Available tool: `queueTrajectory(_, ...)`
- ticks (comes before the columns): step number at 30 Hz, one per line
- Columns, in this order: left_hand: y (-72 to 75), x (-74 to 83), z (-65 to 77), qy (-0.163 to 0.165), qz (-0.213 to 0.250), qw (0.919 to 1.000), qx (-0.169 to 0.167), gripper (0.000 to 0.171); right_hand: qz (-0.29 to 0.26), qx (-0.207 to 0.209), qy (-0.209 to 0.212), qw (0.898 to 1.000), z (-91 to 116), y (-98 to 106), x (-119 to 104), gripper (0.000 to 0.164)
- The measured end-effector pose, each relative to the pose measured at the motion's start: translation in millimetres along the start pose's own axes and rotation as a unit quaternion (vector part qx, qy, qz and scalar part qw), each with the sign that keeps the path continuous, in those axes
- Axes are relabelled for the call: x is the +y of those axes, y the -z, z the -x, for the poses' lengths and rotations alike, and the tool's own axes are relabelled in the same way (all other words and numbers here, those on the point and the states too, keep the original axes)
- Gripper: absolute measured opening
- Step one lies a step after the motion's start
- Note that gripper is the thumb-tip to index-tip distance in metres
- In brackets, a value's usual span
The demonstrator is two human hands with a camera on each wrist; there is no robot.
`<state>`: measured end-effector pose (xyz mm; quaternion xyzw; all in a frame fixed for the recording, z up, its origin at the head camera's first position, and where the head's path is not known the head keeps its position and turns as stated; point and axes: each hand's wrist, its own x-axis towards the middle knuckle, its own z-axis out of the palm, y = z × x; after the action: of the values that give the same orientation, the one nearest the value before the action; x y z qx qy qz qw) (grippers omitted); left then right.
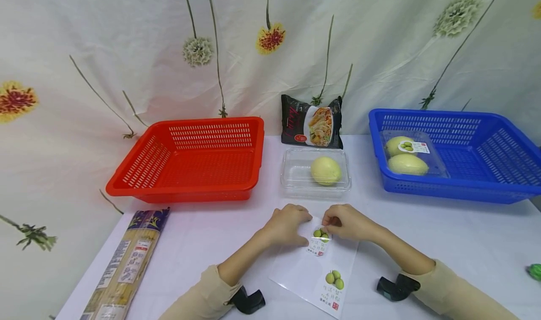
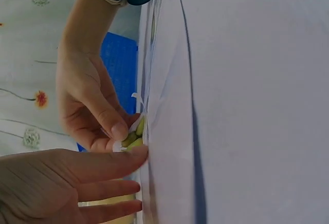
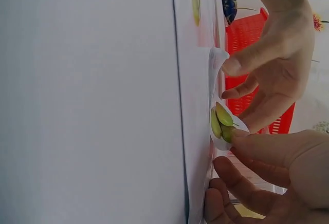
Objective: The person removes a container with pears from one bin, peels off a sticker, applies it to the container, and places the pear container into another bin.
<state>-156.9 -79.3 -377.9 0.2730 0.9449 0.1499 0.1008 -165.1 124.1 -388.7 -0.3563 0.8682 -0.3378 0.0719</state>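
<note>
A white sheet of stickers (image 1: 304, 275) printed with green fruit and writing lies on the table. My right hand (image 1: 348, 222) pinches the upper edge of one sticker (image 3: 222, 123) between thumb and finger. In the right wrist view that sticker's fruit end curls up from the backing. Opposite, my left hand (image 1: 288, 227) rests at the sheet's left edge, thumb and fingers extended, its thumb beside the sticker. Just beyond both hands stands a clear plastic box (image 1: 296, 174) with one pale yellow melon-like fruit (image 1: 326, 171) inside.
A red basket (image 1: 186, 193) stands at the back left, a blue basket (image 1: 444, 188) at the back right with a labelled box of two fruits (image 1: 407, 164). Behind the clear box is a black food packet (image 1: 313, 122). A noodle pack (image 1: 127, 263) lies left.
</note>
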Motion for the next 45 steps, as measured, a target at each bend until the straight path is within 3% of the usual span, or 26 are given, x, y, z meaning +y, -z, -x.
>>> queueTrajectory(2, 0.7, 3.3, 1.7, 0.003, -0.043, 0.9989, -0.017, 0.049, -0.004, -0.002, -0.001, 1.0, 2, 1, -1, 0.006)
queueTrajectory(5, 1.8, 7.1, 3.3, 0.01, -0.065, 0.9974, -0.029, 0.05, -0.015, -0.006, -0.005, 1.0, 4, 2, -3, 0.007)
queueTrajectory(17, 1.5, 8.8, 4.1, 0.017, -0.076, 0.9959, -0.047, 0.053, -0.091, -0.013, -0.015, 0.996, 10, 23, -14, 0.007)
queueTrajectory(25, 1.2, 6.9, 3.7, 0.004, -0.076, 0.9963, -0.042, 0.052, -0.058, 0.039, -0.009, 0.998, -7, 61, -19, 0.005)
queueTrajectory(28, 5.0, 6.7, 4.1, -0.013, -0.064, 0.9977, -0.018, 0.051, -0.044, 0.049, -0.007, 0.998, -19, 76, -18, 0.005)
queueTrajectory(33, 21.0, 7.5, 0.2, -0.039, -0.012, 0.9965, 0.073, 0.041, -0.008, 0.049, -0.013, 0.999, -46, 97, -11, 0.005)
queueTrajectory(40, 39.9, 9.4, -15.8, -0.06, 0.012, 0.9771, 0.203, 0.042, 0.046, 0.037, -0.013, 0.998, -79, 111, 0, 0.005)
queueTrajectory(43, 40.9, 8.9, -24.4, -0.065, 0.01, 0.9718, 0.226, 0.044, 0.063, 0.028, -0.02, 0.997, -89, 112, 3, 0.005)
queueTrajectory(45, 39.4, 8.3, -29.9, -0.059, 0.003, 0.973, 0.223, 0.045, 0.067, 0.022, -0.025, 0.997, -94, 111, 4, 0.005)
